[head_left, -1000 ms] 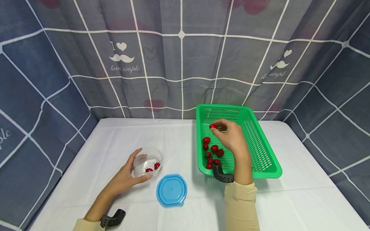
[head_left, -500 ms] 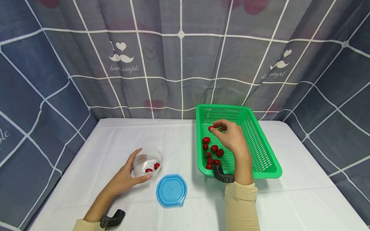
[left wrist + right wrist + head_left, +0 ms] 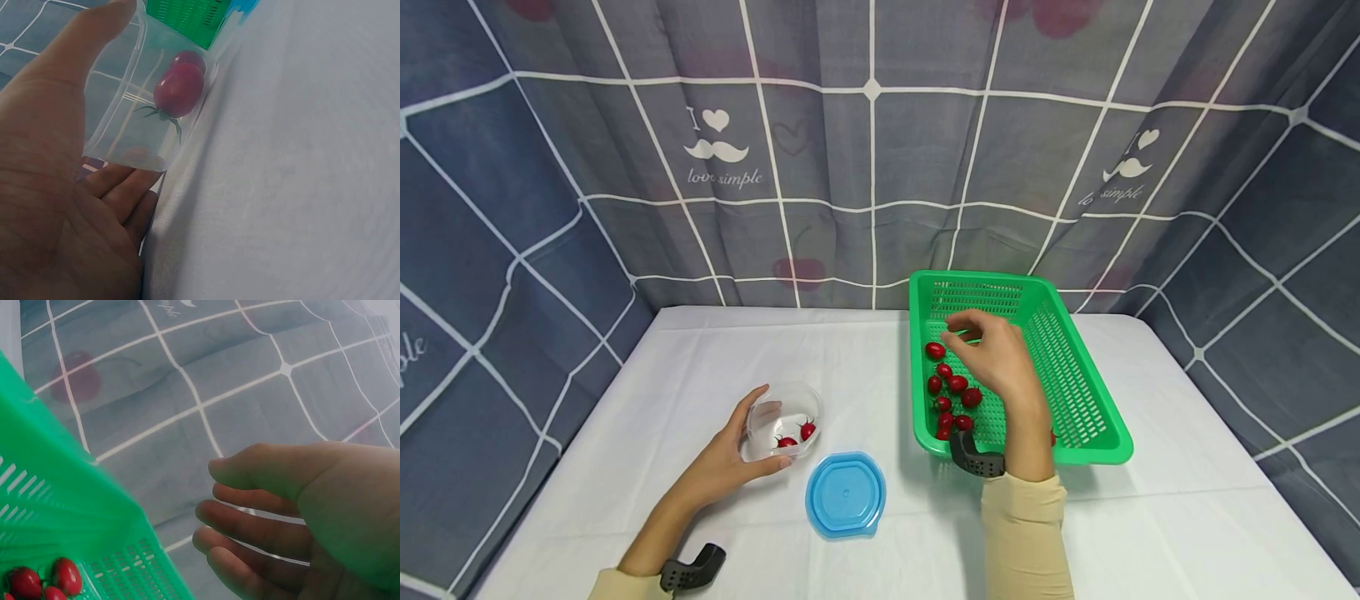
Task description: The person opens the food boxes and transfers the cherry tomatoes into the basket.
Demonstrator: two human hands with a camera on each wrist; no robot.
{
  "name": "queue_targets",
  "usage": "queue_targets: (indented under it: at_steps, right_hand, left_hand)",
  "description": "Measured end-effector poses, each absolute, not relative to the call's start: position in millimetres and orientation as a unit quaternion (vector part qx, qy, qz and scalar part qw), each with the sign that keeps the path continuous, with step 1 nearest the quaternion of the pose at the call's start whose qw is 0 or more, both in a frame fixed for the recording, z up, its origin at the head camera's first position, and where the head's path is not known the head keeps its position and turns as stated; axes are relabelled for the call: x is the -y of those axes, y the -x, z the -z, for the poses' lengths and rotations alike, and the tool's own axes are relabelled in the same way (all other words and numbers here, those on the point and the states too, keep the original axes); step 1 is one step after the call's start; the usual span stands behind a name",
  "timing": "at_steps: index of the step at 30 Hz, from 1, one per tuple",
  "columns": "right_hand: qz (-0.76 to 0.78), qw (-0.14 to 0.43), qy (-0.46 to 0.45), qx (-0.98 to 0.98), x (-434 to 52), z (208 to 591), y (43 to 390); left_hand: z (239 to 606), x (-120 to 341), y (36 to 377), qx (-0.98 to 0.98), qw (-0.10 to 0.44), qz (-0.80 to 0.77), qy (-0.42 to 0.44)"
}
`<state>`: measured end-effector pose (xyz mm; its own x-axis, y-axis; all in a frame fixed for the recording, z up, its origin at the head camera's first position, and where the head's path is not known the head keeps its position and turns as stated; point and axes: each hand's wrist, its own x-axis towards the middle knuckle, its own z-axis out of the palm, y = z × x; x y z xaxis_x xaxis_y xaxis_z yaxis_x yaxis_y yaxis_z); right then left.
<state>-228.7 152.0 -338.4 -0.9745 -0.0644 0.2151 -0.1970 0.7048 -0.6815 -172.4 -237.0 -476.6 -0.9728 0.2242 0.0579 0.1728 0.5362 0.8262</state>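
My left hand (image 3: pixel 726 462) holds a small clear plastic container (image 3: pixel 767 429) on the white cloth, thumb on one side and fingers round the other. Inside it lie two cherry tomatoes (image 3: pixel 807 430); a green stem shows in the left wrist view, where one tomato (image 3: pixel 179 90) partly covers the other. Over the green basket (image 3: pixel 1086 379) hovers my right hand (image 3: pixel 992 354), its fingers loosely bent with nothing between them. Several cherry tomatoes (image 3: pixel 957 384) lie along the basket's left side, the farthest tomato (image 3: pixel 935 351) just below the fingertips.
A blue lid (image 3: pixel 846 495) lies flat between the container and the basket. Behind the white-covered table (image 3: pixel 865 358) hangs a grey checked curtain (image 3: pixel 820 158). A bit of red (image 3: pixel 1053 437) shows beside the right forearm, inside the basket.
The right hand has let go of a cherry tomato, which now lies among the others at the basket's left. Some of those tomatoes have shifted slightly. The left hand has stayed in place.
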Motion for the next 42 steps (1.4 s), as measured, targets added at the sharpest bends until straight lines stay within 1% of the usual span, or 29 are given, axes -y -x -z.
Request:
queue_targets:
  at_steps: [16,23,42]
  right_hand:
    - [-0.387,0.076,-0.142,0.908,-115.9,334.7,222.9]
    - [-0.395,0.059,-0.159,0.903,-99.8,334.5,221.1]
    - [-0.356,0.038,-0.248,0.900,-62.5,342.0,215.1]
  left_hand:
    - [477.9,237.3,173.0,-0.877,0.023,-0.466,-0.114]
    - [478.4,237.2,172.8,-0.877,0.021,-0.466,-0.116]
    - [477.2,236.4,172.6,-0.882,0.024,-0.458,-0.109]
